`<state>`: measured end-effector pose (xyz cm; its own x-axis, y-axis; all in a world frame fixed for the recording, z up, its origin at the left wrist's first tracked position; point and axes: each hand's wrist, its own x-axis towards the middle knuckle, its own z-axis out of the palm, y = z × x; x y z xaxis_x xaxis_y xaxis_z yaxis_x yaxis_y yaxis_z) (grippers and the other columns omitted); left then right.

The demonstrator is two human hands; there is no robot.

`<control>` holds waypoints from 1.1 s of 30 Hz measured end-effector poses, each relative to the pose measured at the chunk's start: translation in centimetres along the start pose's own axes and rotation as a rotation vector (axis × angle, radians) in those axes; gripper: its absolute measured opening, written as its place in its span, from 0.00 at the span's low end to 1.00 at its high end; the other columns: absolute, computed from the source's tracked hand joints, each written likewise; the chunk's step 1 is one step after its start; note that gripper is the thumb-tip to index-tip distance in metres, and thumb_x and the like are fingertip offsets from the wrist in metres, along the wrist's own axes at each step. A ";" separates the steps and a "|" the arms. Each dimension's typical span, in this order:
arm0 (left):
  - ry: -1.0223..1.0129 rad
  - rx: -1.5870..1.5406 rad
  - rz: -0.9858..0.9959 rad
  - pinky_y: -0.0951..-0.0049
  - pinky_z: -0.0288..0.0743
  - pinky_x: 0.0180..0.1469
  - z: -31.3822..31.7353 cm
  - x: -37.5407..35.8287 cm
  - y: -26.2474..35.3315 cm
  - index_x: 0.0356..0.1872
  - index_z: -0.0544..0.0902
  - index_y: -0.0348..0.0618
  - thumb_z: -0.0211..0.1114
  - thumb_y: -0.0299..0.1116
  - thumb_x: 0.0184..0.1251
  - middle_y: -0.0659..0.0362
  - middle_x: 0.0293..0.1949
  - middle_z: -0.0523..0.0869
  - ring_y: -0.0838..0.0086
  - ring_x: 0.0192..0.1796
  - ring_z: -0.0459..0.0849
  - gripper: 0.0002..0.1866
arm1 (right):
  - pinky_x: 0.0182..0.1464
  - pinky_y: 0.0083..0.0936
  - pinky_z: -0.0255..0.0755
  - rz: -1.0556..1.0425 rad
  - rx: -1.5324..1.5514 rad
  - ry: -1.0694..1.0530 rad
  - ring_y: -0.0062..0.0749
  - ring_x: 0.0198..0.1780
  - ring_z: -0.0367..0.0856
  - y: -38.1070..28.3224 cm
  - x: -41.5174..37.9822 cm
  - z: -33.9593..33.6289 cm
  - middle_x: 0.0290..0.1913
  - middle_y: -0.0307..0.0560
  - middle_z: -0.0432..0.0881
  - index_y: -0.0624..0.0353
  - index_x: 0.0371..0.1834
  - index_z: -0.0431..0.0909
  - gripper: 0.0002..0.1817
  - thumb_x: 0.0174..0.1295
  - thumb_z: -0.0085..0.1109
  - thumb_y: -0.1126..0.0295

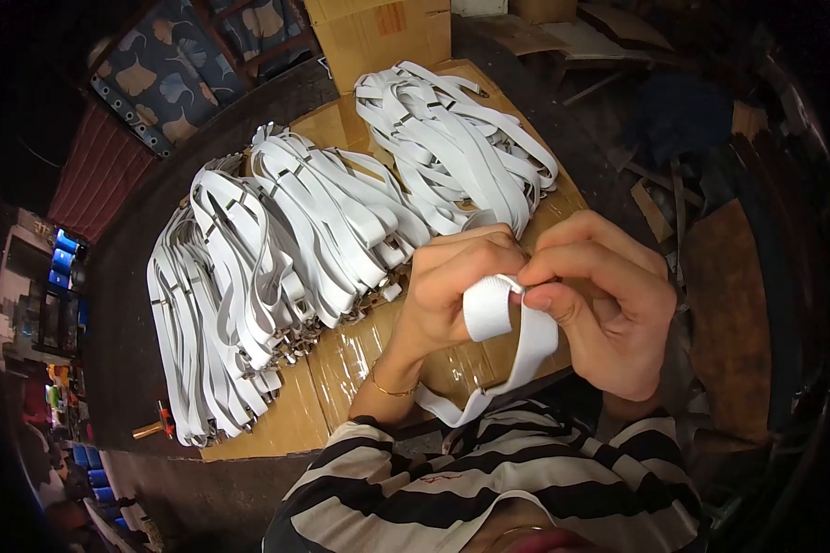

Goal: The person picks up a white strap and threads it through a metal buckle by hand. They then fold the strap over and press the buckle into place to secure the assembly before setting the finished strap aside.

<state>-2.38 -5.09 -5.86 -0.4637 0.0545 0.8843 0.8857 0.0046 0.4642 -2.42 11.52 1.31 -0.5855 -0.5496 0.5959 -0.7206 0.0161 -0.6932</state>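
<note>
A white elastic strap (532,346) is held up in front of the striped shirt, its loop hanging down below my hands. My left hand (456,286) has its fingers wrapped round the strap, with a wide ribbed end sticking out below them. My right hand (609,300) pinches the strap between thumb and forefinger, close beside my left hand. Whatever small part lies between the fingertips is mostly hidden. Beyond my hands, bundles of white straps (323,207) with metal clips lie on flattened cardboard (341,364). Another heap of white straps (461,138) lies farther back.
A cardboard box (383,41) stands at the back edge. A tool with a wooden handle (157,428) lies at the near left. Blue spools (63,258) are at the far left, and a brown board (730,323) leans on the right.
</note>
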 end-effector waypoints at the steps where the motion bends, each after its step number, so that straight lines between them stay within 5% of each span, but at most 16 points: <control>1: 0.000 0.063 -0.012 0.71 0.72 0.30 0.0 -0.2 -0.1 0.31 0.78 0.31 0.71 0.24 0.51 0.52 0.26 0.80 0.65 0.25 0.78 0.11 | 0.34 0.15 0.66 0.000 0.006 -0.001 0.21 0.33 0.73 0.1 0.0 0.3 0.37 0.47 0.77 0.70 0.34 0.79 0.05 0.59 0.63 0.77; 4: -0.030 0.172 -0.032 0.71 0.71 0.29 -0.5 0.1 0.0 0.31 0.78 0.32 0.70 0.25 0.53 0.52 0.26 0.81 0.65 0.25 0.78 0.10 | 0.38 0.17 0.69 0.082 0.063 0.081 0.22 0.34 0.75 1.0 -0.1 1.3 0.35 0.43 0.77 0.67 0.33 0.76 0.03 0.62 0.60 0.78; 8: 0.049 -0.044 -0.059 0.72 0.73 0.30 0.0 0.1 0.1 0.32 0.80 0.32 0.69 0.26 0.58 0.51 0.28 0.84 0.66 0.27 0.81 0.08 | 0.41 0.17 0.68 0.216 0.632 0.110 0.19 0.38 0.73 2.3 0.0 1.0 0.35 0.41 0.76 0.69 0.38 0.74 0.07 0.67 0.56 0.74; 13: 0.028 -0.076 -0.122 0.70 0.73 0.32 -0.1 -0.6 -0.3 0.32 0.80 0.31 0.70 0.26 0.56 0.52 0.26 0.82 0.65 0.27 0.79 0.09 | 0.39 0.18 0.69 -0.051 0.221 -0.063 0.23 0.35 0.75 2.1 0.4 -0.4 0.35 0.45 0.78 0.68 0.36 0.78 0.05 0.60 0.62 0.79; 20: -0.044 0.270 -0.025 0.70 0.70 0.29 -0.1 0.4 0.1 0.30 0.80 0.31 0.70 0.22 0.49 0.52 0.26 0.80 0.63 0.26 0.77 0.09 | 0.39 0.19 0.69 -0.052 0.191 -0.003 0.25 0.35 0.75 2.5 0.6 0.6 0.35 0.45 0.78 0.68 0.37 0.79 0.06 0.57 0.64 0.80; 23: -0.041 0.316 -0.003 0.70 0.72 0.31 -0.7 0.8 0.2 0.31 0.81 0.32 0.68 0.20 0.43 0.53 0.29 0.83 0.63 0.28 0.79 0.10 | 0.43 0.19 0.69 -0.115 0.332 0.182 0.24 0.40 0.74 3.4 0.1 0.8 0.39 0.46 0.77 0.68 0.40 0.79 0.09 0.59 0.65 0.76; 33: -0.059 0.419 0.021 0.73 0.72 0.28 -1.2 1.0 1.3 0.28 0.84 0.30 0.66 0.19 0.36 0.51 0.26 0.84 0.66 0.26 0.80 0.12 | 0.38 0.21 0.71 0.032 -0.013 0.036 0.29 0.35 0.77 1.5 -0.5 -1.3 0.32 0.50 0.80 0.70 0.36 0.82 0.10 0.49 0.70 0.79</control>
<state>-1.73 -6.23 -4.30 -0.4543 0.1160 0.8833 0.8325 0.4081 0.3746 -3.65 12.93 0.50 -0.6215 -0.5178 0.5879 -0.7059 0.0445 -0.7070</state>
